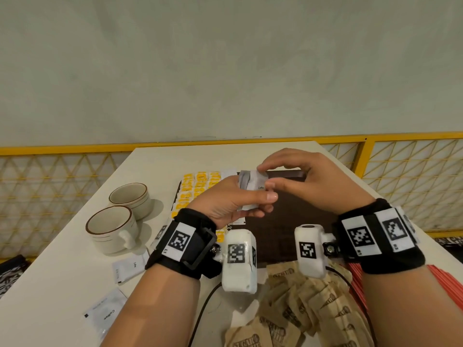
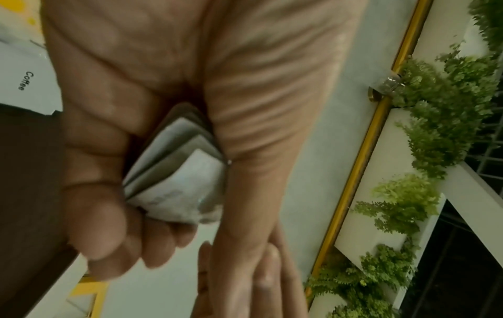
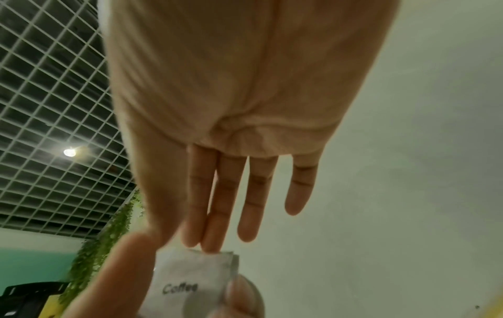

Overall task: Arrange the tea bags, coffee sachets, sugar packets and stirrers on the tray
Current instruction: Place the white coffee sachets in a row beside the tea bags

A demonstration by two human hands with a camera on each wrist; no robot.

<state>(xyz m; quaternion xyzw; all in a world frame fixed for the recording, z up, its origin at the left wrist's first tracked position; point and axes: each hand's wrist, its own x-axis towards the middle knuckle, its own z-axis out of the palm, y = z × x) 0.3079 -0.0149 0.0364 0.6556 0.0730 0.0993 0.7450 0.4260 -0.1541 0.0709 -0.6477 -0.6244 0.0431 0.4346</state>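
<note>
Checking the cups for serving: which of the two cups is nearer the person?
The cup with its handle showing, nearer the left hand; the other cup sits behind it.

Worktop (image 1: 160, 161), white | dark tray (image 1: 283, 229) | two cups (image 1: 117, 216) | coffee sachets (image 1: 130, 267) | sugar packets (image 1: 300, 304) | red stirrers (image 1: 360, 284)
</note>
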